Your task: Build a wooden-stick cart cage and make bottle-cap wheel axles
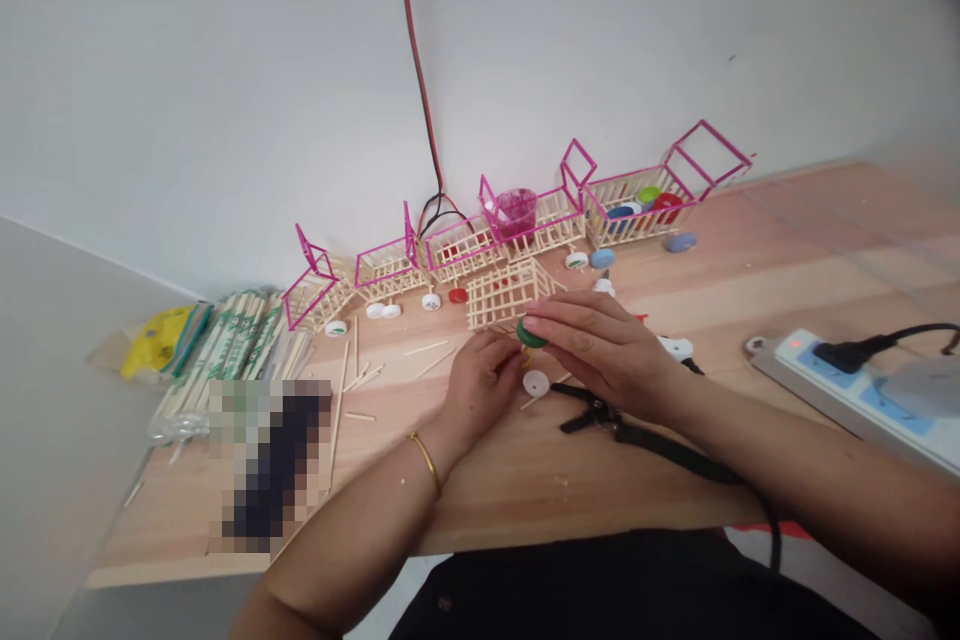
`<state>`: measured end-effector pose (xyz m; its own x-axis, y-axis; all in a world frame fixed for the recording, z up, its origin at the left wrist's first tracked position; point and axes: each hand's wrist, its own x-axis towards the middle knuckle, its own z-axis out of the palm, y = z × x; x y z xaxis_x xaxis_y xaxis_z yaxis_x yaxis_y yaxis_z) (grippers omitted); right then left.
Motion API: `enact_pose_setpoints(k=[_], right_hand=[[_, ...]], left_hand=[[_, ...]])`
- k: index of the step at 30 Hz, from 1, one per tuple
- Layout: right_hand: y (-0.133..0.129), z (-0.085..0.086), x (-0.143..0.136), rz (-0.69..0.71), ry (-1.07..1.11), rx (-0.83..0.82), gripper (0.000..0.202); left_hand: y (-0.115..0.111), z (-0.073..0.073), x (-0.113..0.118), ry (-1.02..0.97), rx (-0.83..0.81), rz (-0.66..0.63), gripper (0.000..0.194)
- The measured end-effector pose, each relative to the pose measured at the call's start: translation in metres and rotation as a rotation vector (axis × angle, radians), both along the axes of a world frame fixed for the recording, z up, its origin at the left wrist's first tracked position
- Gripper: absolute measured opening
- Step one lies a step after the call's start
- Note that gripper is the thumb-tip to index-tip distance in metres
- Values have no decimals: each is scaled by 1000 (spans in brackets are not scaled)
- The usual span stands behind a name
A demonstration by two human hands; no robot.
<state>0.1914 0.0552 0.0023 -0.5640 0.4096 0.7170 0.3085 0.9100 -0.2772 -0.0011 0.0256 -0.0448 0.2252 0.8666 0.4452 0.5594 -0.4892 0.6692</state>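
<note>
An unpainted stick lattice basket (501, 294) lies tilted at the middle of the table, just beyond both hands. My right hand (600, 345) has its fingers closed on a green bottle cap (532, 333) at the basket's near edge. My left hand (482, 385) is beside it, fingers curled together close under the basket; whatever they pinch is hidden. A white cap (535, 383) with a small central hole rests on the table between the hands. Black-handled pliers or a similar tool (596, 412) lie below my right hand.
Pink-edged stick carts (465, 255) line the wall, with a pink cup (516, 212) among them. Bundled sticks (217, 350) and a pixelated dark object (277, 470) are at left. Loose sticks (364, 378) lie nearby. A power strip (862, 390) with a plugged-in cord is at right.
</note>
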Motion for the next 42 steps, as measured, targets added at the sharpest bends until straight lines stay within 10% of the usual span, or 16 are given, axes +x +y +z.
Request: enact_pose_setpoints(k=[17,26,33,42], right_hand=[[-3,0,3,-127,74,-110,51],[-13,-11,-4,59,10,-219,32],[-11,-4,-4,130,24,-587,9],[-10,-4,-4,205,241,-1221,30]], left_hand=[[-8,14,-2,-31,-30,17,16],[-16,29,-2,-163,-135,-233,18],[-19,28,-1,-176,-359,-390,26],[-19,29,-4,-163,-262,-295,27]])
